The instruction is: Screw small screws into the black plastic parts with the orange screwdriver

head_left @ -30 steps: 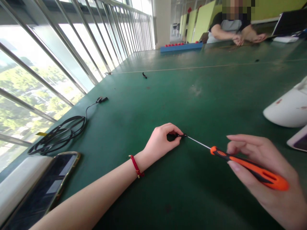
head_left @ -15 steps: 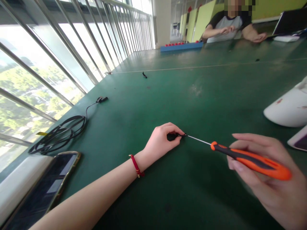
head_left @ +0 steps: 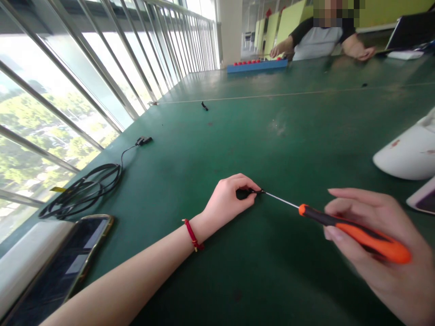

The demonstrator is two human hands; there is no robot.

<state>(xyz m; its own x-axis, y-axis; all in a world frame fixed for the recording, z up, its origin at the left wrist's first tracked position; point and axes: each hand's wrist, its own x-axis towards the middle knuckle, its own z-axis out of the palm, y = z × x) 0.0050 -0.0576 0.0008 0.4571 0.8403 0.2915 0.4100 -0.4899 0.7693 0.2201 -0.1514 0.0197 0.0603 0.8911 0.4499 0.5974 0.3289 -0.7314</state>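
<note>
An orange and black screwdriver lies in my right hand, its handle held between thumb and fingers. The thin metal shaft points left, and its tip meets a small black piece pinched by my left hand. Most of that black piece is covered by the thumb and fingers, so I cannot make out its kind. My left hand rests on the green table, with a red bracelet around the wrist.
At left lie a coiled black cable, a phone and a white box. White objects stand at right. Across the table a person sits with one hand at a blue rack of red pieces. A metal railing runs along the left.
The screwdriver handle has turned in my right hand and its end dips slightly lower. My left hand stays in place. The person opposite has reached one arm to the blue rack.
</note>
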